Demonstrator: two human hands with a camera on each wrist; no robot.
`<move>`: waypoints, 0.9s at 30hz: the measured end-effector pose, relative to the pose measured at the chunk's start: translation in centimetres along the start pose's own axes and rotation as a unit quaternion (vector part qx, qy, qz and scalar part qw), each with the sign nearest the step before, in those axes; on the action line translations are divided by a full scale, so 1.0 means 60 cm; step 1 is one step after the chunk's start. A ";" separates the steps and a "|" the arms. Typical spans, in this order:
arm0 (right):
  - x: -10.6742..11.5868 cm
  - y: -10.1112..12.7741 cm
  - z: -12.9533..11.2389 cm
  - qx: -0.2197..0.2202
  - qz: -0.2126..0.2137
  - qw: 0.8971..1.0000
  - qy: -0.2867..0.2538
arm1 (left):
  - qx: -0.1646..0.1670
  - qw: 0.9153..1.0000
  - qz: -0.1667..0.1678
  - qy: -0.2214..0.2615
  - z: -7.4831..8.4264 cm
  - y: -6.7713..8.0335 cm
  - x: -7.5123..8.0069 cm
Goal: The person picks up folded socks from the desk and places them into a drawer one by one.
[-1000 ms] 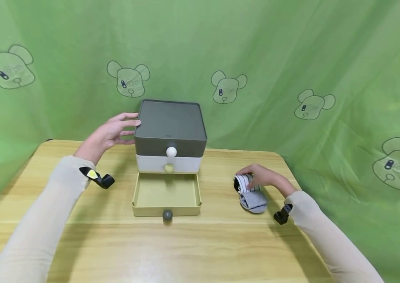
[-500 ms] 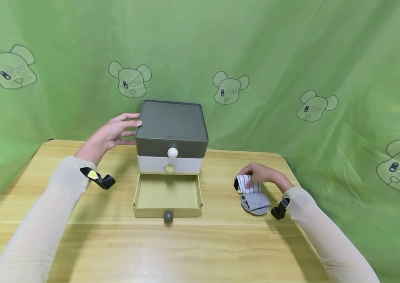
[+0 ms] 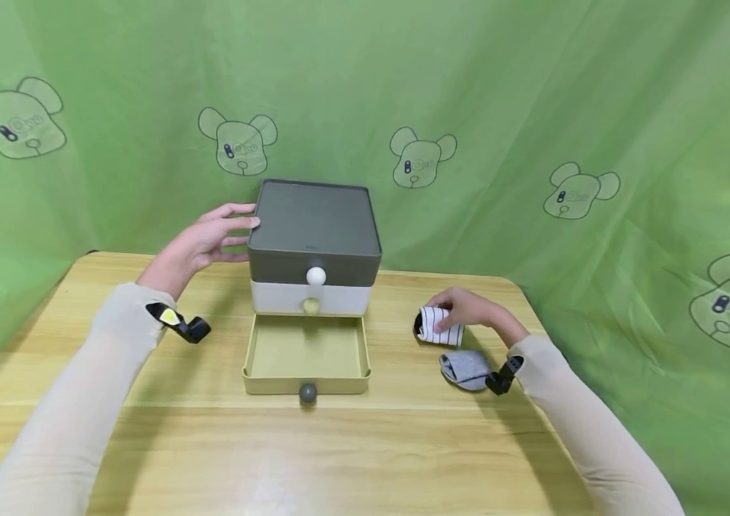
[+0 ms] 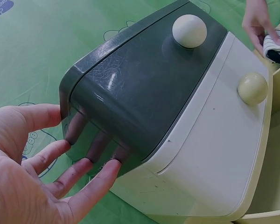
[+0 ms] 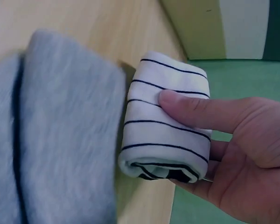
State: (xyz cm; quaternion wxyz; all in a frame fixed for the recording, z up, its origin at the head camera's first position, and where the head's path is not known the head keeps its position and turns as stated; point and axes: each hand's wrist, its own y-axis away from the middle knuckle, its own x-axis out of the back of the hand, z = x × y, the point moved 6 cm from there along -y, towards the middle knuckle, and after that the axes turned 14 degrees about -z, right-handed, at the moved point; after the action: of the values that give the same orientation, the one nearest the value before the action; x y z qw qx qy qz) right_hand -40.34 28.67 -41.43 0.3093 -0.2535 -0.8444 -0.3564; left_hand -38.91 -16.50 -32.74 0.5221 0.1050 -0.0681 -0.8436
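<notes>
Striped sock roll point(image 3: 440, 326), soft, right hand point(image 3: 476, 312) pinching

bench point(image 3: 145, 444): light wood grain, rounded far corners, set against a green cloth backdrop.
drawer unit point(image 3: 313, 247): stands on the bench at the middle, towards the far edge; dark grey top tier with a white knob, white middle tier with a pale knob.
bottom drawer point(image 3: 305, 355): pale yellow-green, pulled out towards the near side, its floor bare, a grey knob on its front.
grey sock point(image 3: 465, 369): rolled, lies on the bench right of the open drawer, near the right edge.
striped sock point(image 3: 439, 327): white with dark stripes, rolled, just beyond the grey sock; whether it rests on the bench cannot be told.
</notes>
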 end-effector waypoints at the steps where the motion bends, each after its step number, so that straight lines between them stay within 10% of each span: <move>1: 0.001 0.000 -0.005 0.003 0.000 1.000 -0.010 | -0.001 1.000 0.002 0.000 0.001 0.000 0.001; 16: -0.016 0.009 -0.200 0.091 -0.061 0.989 -0.096 | 0.003 1.000 -0.005 0.005 -0.002 -0.001 -0.002; 27: -0.057 -0.021 -0.343 0.172 -0.028 0.984 -0.030 | -0.003 1.000 -0.006 -0.004 -0.001 -0.001 0.000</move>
State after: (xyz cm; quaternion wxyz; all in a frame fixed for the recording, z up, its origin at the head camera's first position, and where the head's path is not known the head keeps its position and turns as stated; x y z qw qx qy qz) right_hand -31.84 11.57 -33.00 0.3130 -0.1830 -0.9088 -0.2064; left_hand -38.97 -16.48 -32.80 0.5175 0.1008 -0.0668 -0.8471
